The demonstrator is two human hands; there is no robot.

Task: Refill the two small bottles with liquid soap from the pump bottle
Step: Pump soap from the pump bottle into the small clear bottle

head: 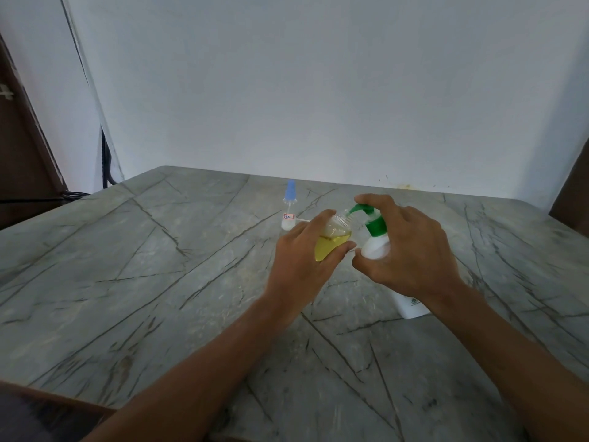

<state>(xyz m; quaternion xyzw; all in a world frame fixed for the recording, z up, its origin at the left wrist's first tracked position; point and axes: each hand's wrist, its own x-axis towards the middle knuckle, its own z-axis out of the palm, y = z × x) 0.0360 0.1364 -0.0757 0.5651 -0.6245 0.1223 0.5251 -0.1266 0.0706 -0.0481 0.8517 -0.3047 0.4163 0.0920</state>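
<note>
Both forearms reach in from the near edge over the grey veined table (pixel 159 282). The left hand (pixel 301 260) has its fingers and thumb curled round a small clear bottle (pixel 331 240), part filled with yellow liquid and tilted, its open mouth up against the green nozzle. The right hand (pixel 414 250) wraps round the white pump bottle (pixel 377 247), thumb on its shoulder and forefinger bent over the green pump head (pixel 371 218). The bottle's base shows below the wrist; whether it rests on the table I cannot tell.

Bare tabletop spreads wide to the left and near; its left edge runs off diagonally.

Farther back, just left of the hands, a second small bottle (pixel 289 212) with a blue cap stands upright, apart from them. Beyond is a white wall (pixel 318 90), with a dark door (pixel 25 154) and black cables (pixel 108 161) at far left.
</note>
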